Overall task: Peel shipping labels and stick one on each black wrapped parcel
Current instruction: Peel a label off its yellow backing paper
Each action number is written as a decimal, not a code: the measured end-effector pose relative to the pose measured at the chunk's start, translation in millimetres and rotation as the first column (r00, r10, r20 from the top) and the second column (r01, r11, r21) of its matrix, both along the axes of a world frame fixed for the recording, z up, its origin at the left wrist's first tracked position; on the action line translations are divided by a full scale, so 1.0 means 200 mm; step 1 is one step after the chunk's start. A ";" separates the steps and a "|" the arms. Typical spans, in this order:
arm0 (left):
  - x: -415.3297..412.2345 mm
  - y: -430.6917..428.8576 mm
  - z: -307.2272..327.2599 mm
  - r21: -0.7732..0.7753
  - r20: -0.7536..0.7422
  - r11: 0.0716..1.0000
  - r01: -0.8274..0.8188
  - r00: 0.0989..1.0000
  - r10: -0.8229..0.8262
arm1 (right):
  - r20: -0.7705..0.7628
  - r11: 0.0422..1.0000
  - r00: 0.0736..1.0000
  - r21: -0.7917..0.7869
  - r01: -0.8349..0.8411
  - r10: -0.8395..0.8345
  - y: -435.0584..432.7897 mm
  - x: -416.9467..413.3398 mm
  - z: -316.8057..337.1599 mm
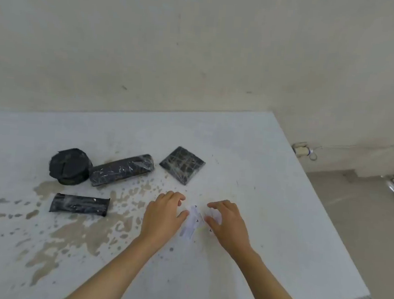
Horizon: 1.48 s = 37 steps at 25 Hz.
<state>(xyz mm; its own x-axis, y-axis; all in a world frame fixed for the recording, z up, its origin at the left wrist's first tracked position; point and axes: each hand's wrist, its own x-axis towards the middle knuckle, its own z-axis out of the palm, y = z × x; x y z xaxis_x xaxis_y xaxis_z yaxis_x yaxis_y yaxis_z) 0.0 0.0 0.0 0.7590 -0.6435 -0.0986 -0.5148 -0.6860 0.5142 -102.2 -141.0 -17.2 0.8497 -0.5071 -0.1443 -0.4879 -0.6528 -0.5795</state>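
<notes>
Several black wrapped parcels lie on the white table (pixel 241 259): a round one (pixel 69 166) at the left, a long bar (pixel 121 170) beside it, a flat square (pixel 182 165) to the right, and a small flat bar (pixel 79 204) nearer me. White shipping labels (pixel 192 222) lie on the table between my hands. My left hand (pixel 165 214) rests palm down at their left edge, thumb touching the paper. My right hand (pixel 227 220) hovers over their right side with curled fingers touching another piece of label; the blur hides whether it pinches it.
The tabletop has worn brownish patches at the left and front. Its right edge drops to a tiled floor. A wall socket (pixel 301 149) with a cable sits low on the wall at the right. The wall runs right behind the table.
</notes>
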 end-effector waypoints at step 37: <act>-0.10 0.13 -0.24 -0.159 0.041 0.984 -0.085 0.995 0.092 | 0.077 0.938 0.951 -0.206 -0.279 0.300 0.08 0.11 -0.16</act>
